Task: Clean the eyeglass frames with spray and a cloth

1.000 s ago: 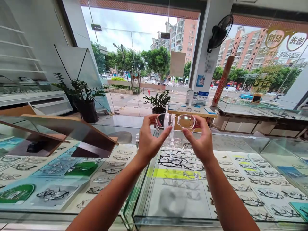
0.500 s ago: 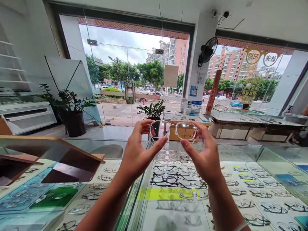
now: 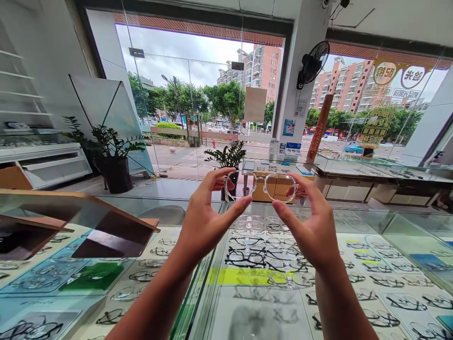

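A pair of clear-framed eyeglasses (image 3: 260,178) is held up level above the glass display counter, its lenses side by side. My left hand (image 3: 208,212) pinches the left end of the frame, thumb under the left lens and fingers behind the rim. At the other end my right hand (image 3: 311,217) grips the frame the same way, thumb below the right lens. The folded or unfolded state of the temples is mostly hidden by my fingers. Below, rows of dark and clear eyeglasses (image 3: 246,257) lie inside the counter.
A wooden-edged tilted mirror or stand (image 3: 113,231) rests on the counter at left. Potted plants (image 3: 112,172) stand by the glass front. A wall fan (image 3: 313,63) hangs on the pillar. Another display case (image 3: 354,177) is at the right back.
The eyeglasses and both hands have shifted slightly right and up in view, and the frame looks more level. The background has moved as the head turned a little.
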Demonstrator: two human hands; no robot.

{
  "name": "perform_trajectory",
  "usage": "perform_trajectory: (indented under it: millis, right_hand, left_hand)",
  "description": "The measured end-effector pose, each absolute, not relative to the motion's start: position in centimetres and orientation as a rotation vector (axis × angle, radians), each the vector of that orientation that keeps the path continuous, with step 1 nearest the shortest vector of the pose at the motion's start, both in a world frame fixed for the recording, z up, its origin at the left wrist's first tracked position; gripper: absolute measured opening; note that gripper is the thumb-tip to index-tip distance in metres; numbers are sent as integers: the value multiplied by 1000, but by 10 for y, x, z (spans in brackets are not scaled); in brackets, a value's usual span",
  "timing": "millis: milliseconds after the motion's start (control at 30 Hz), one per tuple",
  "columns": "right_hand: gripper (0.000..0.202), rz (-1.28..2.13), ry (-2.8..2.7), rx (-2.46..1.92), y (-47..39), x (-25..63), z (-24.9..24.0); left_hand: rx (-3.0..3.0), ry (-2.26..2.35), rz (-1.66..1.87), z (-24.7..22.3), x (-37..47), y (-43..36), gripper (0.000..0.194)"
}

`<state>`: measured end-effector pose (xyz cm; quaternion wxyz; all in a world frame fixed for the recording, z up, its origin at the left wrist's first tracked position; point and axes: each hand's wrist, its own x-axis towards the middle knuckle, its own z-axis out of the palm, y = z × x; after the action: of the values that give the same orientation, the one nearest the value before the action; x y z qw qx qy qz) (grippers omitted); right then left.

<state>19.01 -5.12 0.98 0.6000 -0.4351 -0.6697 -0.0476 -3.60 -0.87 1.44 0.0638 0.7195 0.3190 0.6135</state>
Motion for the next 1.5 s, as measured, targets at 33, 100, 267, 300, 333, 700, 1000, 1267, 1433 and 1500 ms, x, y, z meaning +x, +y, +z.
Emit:
perform_trajectory:
  millis: [33, 100, 267, 300, 333, 700, 1000, 1267, 1433, 1500]
  right_hand:
    - [56, -111, -1557, -1011, -51, 191, 10]
    - [57, -111, -1566, -1015, -51, 192, 11]
    - [56, -86, -1570, -1021, -51, 197, 12]
    - [56, -81, -1569, -1023, -51, 197, 12]
    - [56, -76, -1567, -1026, -51, 197, 12]
    - [57, -81, -1565, -1041, -51, 200, 12]
    - [55, -80, -1592, -1043, -50, 202, 11]
    - [56, -20, -1620, -1059, -49, 205, 8]
    - [56, 27, -1632, -1087, -49, 205, 7]
    - [56, 43, -1636, -1103, -49, 205, 7]
  left_hand:
    - [2170, 965, 1859, 14, -36, -9, 57]
    - [2166, 974, 1860, 14, -35, -8, 57]
    - [2167, 961, 1882, 14, -33, -6, 60]
    - [2171, 955, 1887, 13, -32, -6, 60]
    - [2176, 951, 1889, 13, -32, -6, 59]
    - [2176, 951, 1851, 14, -32, -7, 57]
    - [2155, 936, 1866, 12, -30, -8, 57]
    - [2149, 945, 1903, 10, -27, -10, 57]
    - [2142, 949, 1926, 8, -26, -9, 57]
    - [2144, 955, 1932, 7, -25, -10, 58]
